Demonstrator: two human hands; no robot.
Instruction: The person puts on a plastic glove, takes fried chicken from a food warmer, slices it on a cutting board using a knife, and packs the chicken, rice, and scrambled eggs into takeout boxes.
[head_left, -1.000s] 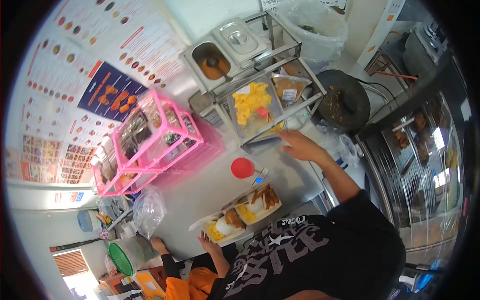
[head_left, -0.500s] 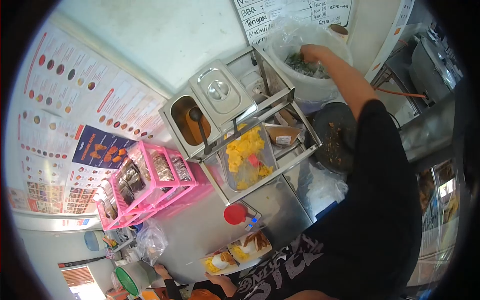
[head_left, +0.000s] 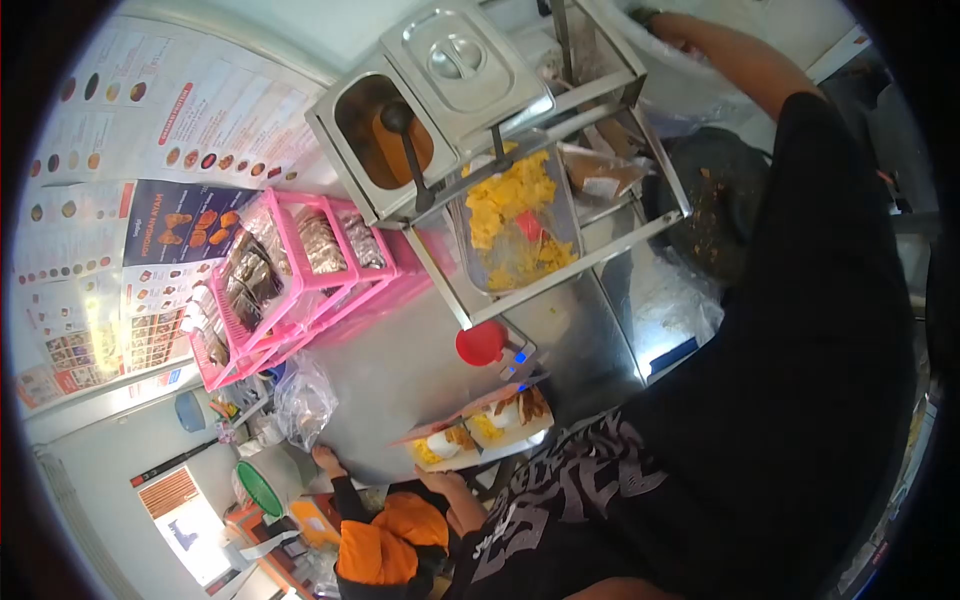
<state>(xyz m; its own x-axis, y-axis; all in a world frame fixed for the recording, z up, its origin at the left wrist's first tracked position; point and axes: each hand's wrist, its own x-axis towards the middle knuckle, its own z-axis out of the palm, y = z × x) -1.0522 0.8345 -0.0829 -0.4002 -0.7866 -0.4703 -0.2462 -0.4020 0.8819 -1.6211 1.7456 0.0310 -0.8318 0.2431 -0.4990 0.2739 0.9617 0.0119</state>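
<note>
My right hand [head_left: 676, 34] is closed around leafy greens [head_left: 645, 15] inside the large clear plastic-lined tub [head_left: 690, 85] at the upper right; the frame edge cuts off part of the tub. At bottom center, my left hand [head_left: 434, 481] grips the near edge of a paper food box [head_left: 478, 456], though my shirt hides most of that forearm. In this box, yellow food, white sauce and browned pieces lie in two portions. Beyond the box sits a red round cup [head_left: 481, 343] on a small scale [head_left: 517, 362].
A metal rack holds a sauce pan with a black ladle [head_left: 398, 140] and a lidded pan [head_left: 455, 60]. Below is a tub of yellow food [head_left: 515, 215]. Pink baskets [head_left: 300, 285] of packets stand left. A co-worker's hand [head_left: 326, 461] rests near a plastic bag [head_left: 305, 400].
My view has shifted, so the rack and food box appear higher and the tub nears the top edge. More of the co-worker's orange clothing shows. My right hand stays in the tub.
</note>
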